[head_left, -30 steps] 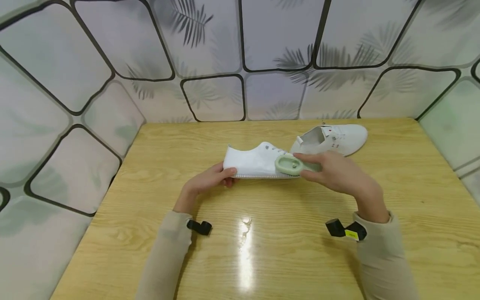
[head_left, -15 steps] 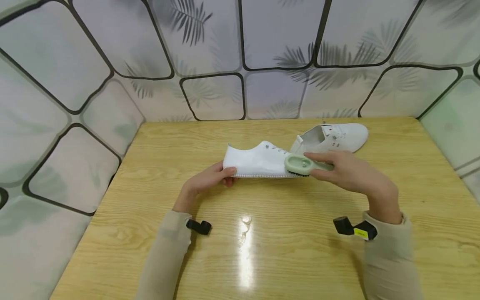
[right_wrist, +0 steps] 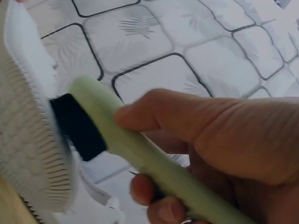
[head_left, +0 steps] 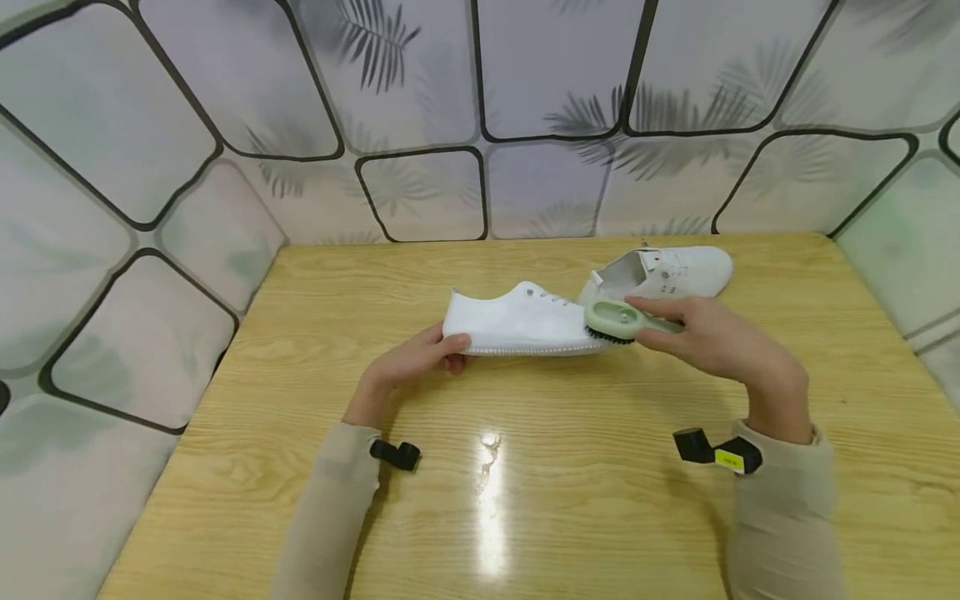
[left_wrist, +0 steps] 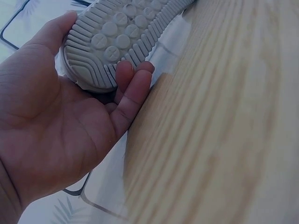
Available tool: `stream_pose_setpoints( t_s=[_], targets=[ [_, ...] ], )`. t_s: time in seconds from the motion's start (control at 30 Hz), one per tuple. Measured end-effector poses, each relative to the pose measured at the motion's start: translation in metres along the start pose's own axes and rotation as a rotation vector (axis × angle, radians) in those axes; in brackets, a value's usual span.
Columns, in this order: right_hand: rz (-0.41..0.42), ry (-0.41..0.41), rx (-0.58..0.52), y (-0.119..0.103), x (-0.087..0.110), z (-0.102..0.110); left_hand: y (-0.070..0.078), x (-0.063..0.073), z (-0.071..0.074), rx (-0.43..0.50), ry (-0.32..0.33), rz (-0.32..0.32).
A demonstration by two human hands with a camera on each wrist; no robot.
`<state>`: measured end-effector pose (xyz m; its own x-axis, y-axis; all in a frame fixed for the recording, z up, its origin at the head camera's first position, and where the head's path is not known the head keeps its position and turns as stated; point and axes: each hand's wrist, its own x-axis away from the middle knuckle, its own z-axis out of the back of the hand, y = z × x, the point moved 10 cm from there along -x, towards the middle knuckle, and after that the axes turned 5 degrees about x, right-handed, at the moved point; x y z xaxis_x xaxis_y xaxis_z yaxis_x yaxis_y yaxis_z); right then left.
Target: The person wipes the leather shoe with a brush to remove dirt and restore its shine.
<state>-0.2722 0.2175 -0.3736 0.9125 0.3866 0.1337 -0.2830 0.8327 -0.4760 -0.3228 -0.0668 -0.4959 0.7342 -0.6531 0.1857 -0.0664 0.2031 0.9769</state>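
The left hand (head_left: 408, 362) grips a white shoe (head_left: 517, 325) by the heel, thumb and fingers pinching it. To the right of those fingers, the right hand (head_left: 723, 346) pinches a green brush (head_left: 615, 315) at the toe — brushing seems under way, though how much is left cannot be told. Just beyond the right fingers, a second shoe (head_left: 693, 268) lies on the surface (head_left: 600, 500) — apparently awaiting its turn.

The wooden bench (head_left: 570, 475) (pale yellow, streaked with grain, shiny near the middle) carries a white shoe (head_left: 693, 268) by its far edge, toward the right.
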Motion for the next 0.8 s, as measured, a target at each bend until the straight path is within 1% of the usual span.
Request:
stream_pose_setpoints(
  t_s=[0.07, 0.13, 0.2, 0.23, 0.3, 0.37, 0.43, 0.5, 0.53, 0.6, 0.67, 0.73, 0.8],
  targets=[
    [0.007, 0.015, 0.006, -0.002, -0.003, -0.001, 0.0, 0.001, 0.002, -0.005, 0.015, 0.011],
    [0.041, 0.005, 0.012, -0.007, -0.008, -0.004, 0.0, 0.002, 0.002, -0.003, 0.018, 0.016],
    [0.078, -0.018, -0.01, -0.012, -0.01, -0.007, 0.0, 0.001, 0.0, -0.001, 0.008, 0.014],
    [0.083, -0.026, -0.017, -0.012, -0.009, -0.007, 0.001, 0.001, -0.001, 0.001, -0.003, 0.008],
    [0.064, -0.027, -0.019, -0.008, -0.005, -0.003, 0.002, -0.001, -0.004, 0.006, -0.016, 0.0],
    [0.018, -0.017, -0.003, 0.0, -0.001, 0.0, 0.002, -0.002, -0.005, 0.009, -0.02, -0.003],
    [-0.017, 0.011, 0.029, 0.005, 0.0, 0.003, 0.002, -0.002, -0.004, 0.011, -0.014, 0.0],
    [-0.011, 0.025, 0.042, 0.004, -0.003, 0.002, 0.001, -0.002, -0.002, 0.003, 0.0, 0.01],
    [-0.003, 0.018, 0.042, 0.002, -0.005, 0.0, 0.001, -0.001, -0.002, 0.0, 0.004, 0.014],
    [0.04, 0.016, 0.019, -0.003, -0.007, -0.002, 0.002, -0.001, -0.002, -0.013, 0.009, 0.018],
    [0.055, -0.003, -0.016, -0.005, -0.007, -0.004, 0.002, 0.0, -0.003, -0.021, 0.009, 0.017],
    [0.032, -0.002, -0.022, 0.0, -0.003, -0.002, 0.004, 0.0, -0.004, -0.012, 0.001, 0.01],
    [-0.007, 0.016, 0.009, 0.008, -0.002, 0.001, 0.004, 0.001, -0.003, -0.007, 0.003, 0.005]
  ],
)
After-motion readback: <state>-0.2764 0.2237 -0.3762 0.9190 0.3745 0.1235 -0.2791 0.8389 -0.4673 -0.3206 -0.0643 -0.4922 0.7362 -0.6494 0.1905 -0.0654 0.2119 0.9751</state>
